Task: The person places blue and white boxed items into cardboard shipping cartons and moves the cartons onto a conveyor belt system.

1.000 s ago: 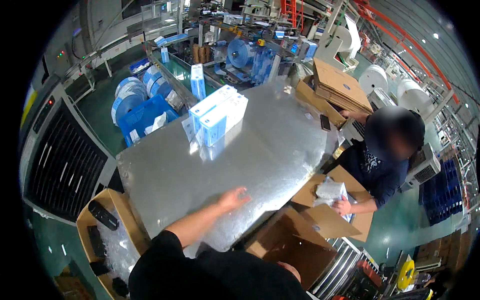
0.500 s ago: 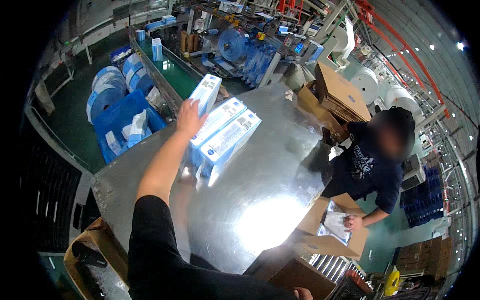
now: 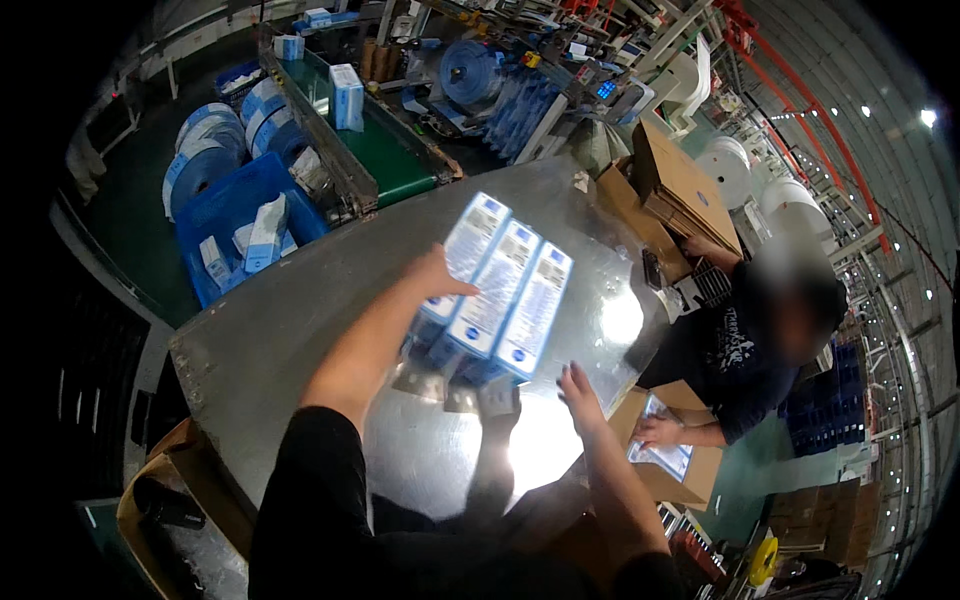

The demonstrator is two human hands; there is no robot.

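Note:
Three blue-and-white packs stand side by side on the metal table in front of me. My left hand grips the left pack, its thumb reaching over the top toward the middle pack. The right pack stands against the middle one. Just short of its lower right corner, my right hand is raised with fingers apart, holding nothing and slightly blurred. The packs' lower sides are partly hidden by my left hand and by their tops.
The metal table meets a green conveyor carrying another pack. A blue bin sits left. At right, a co-worker's hand is over an open carton. Flattened cardboard is stacked behind; an open box stands lower left.
My left hand has brought the left pack off the conveyor side against the other two, and the group sits farther right. My right hand has come up beside them. The conveyor pack moved nearer.

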